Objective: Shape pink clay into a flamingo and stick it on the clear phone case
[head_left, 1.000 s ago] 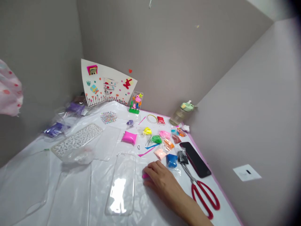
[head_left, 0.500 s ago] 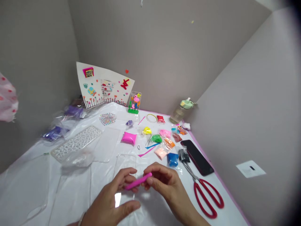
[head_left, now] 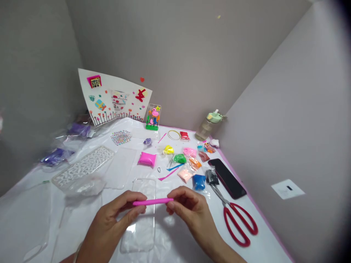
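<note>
Pink stick (head_left: 155, 201), slim, straight and bright, is held nearly level over the clear case (head_left: 138, 239); its 2 ends are pinched, fingertips nearly together, by left hand (head_left: 109, 218) and right hand (head_left: 193, 213).

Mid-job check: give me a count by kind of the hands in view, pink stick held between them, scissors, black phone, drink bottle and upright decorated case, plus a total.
Hands: 2 (left hand, right hand)
Pink stick: 1
Scissors: 1
Black phone: 1
Drink bottle: 1
Decorated case: 1
Total: 7
</note>
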Motion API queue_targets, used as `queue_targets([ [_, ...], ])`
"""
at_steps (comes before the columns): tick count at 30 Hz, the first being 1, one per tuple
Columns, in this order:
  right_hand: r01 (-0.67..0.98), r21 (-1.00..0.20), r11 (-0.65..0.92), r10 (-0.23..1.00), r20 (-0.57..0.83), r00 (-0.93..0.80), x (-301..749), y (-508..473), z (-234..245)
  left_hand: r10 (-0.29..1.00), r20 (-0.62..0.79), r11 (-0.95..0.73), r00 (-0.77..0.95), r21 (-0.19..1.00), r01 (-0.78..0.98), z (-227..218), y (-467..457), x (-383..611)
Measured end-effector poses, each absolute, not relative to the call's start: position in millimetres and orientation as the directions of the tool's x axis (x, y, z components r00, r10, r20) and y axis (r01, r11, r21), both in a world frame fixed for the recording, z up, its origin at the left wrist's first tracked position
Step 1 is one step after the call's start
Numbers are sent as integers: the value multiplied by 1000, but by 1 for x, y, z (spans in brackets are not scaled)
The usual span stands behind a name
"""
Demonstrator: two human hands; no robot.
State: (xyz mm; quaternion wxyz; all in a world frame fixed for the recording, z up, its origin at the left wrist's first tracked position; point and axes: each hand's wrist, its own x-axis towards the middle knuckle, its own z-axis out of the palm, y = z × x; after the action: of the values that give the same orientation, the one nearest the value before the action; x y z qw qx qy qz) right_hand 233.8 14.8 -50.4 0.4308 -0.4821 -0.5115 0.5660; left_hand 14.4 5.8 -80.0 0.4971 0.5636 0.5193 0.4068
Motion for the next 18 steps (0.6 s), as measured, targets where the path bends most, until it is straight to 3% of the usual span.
queue_targets([
  [5, -59, -991, -123, 972, -108, -207, 233, 12, -55, 984, -116, 100, 133, 987, 124, -82, 6, 15],
  [10, 108, -992, -69, 973, -91, -210, 230, 9, -55, 986, -76, 53, 151, 986, 156, -84, 6, 16],
  [15, 88, -994, -69, 981, -84, -173, 229, 8, -56, 996, -32, 20, 85, 989, 145, -87, 7, 17],
  [18, 156, -988, -8, 981, -38, -189, 227, 8, -57, 990, 14, -38, 141, 985, 166, -87, 6, 17],
])
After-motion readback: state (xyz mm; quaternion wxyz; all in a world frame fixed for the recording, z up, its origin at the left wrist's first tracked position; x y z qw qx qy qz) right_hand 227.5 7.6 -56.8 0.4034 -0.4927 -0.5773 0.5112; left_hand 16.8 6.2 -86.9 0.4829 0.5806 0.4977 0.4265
